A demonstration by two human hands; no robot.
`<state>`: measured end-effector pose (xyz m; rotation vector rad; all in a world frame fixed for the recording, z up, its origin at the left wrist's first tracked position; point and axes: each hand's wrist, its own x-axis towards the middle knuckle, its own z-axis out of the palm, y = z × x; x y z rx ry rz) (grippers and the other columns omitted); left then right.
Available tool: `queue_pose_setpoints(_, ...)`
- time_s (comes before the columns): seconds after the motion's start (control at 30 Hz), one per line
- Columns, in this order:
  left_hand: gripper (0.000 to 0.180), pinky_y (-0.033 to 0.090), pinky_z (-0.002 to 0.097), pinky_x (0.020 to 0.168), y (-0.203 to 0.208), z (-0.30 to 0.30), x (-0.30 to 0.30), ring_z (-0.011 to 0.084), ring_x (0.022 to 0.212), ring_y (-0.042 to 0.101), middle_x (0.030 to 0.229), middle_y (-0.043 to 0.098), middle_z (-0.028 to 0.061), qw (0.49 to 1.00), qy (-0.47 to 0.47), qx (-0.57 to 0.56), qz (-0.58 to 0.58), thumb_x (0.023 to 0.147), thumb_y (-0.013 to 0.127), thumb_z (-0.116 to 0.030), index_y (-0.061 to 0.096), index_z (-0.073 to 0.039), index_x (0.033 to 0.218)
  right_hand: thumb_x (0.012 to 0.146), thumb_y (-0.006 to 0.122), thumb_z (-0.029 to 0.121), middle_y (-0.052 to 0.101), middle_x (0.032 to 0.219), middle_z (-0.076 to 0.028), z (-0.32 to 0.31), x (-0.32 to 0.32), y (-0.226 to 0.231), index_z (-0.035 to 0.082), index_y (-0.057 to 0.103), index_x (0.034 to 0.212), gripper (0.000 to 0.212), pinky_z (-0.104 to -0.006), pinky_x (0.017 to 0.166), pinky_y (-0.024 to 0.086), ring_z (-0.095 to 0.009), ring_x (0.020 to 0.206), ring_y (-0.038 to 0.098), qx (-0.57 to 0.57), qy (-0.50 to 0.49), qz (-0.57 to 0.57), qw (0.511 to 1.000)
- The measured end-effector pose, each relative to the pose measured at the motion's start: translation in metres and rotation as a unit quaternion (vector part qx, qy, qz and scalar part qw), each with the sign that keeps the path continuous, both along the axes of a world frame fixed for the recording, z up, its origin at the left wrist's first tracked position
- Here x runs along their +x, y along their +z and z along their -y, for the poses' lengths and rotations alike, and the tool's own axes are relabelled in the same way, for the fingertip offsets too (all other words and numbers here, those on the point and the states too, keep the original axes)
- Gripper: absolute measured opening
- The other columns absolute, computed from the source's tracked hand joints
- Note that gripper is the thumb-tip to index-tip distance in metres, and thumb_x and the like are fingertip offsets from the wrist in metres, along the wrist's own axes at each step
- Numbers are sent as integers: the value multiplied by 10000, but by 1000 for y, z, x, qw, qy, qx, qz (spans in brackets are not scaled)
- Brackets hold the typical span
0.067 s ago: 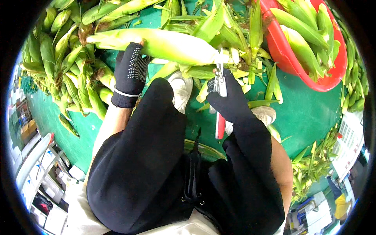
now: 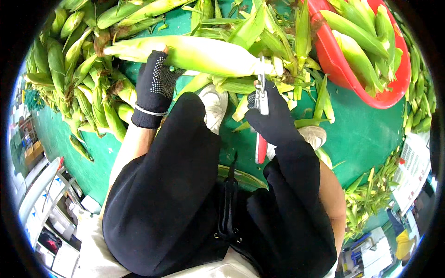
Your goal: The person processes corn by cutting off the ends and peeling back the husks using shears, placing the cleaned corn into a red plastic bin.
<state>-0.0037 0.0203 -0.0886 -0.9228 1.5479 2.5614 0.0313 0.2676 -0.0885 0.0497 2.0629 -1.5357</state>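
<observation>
An ear of corn [image 2: 204, 54] in its green husk lies crosswise in front of me, silk end to the left, stem end to the right. My left hand [image 2: 155, 88], in a black fingerless glove with white grip dots, is closed around its left half. In my black-gloved right hand [image 2: 273, 113] is a pair of pruning shears [image 2: 260, 99] with metal jaws and a red handle end. The jaws sit at the pale stem end of the ear. My palm hides part of the handles.
A heap of unhusked corn [image 2: 55, 74] lies left. Loose husks and cut stalk pieces [image 2: 273, 37] are scattered ahead. A red basin [image 2: 331, 55] holding several ears stands at the far right. My white shoes [image 2: 214, 109] rest on the green floor [image 2: 366, 134]. More husk scraps [image 2: 366, 199] lie lower right.
</observation>
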Motion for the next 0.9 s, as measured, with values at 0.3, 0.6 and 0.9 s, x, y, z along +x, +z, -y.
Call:
queue_pose_setpoints(0.3,437,375,445,938,-20,17,-1,285,1091,482,1165,511,136,985,20,167,-40,845,514,-342,451,-45,1159,717,536,1,491,680,-24,-2,0,1,59,466,1165,457,-256,538,443,-107,574,507,-41,-15,40,998)
queue_pose_setpoints(0.6,530,441,294,798,5,9,-22,189,838,564,942,594,115,900,-289,-308,-111,884,433,-444,502,23,1125,615,677,153,514,1004,-169,11,-14,41,18,368,1250,720,-382,787,432,-316,925,528,133,153,-183,962)
queue_pose_setpoints(0.9,502,432,368,789,11,-26,-12,336,888,562,974,563,224,660,-495,-542,-159,782,599,-402,528,3,1072,615,646,152,514,922,-163,13,-16,24,52,407,1139,585,-425,693,441,-337,839,540,198,194,-174,945)
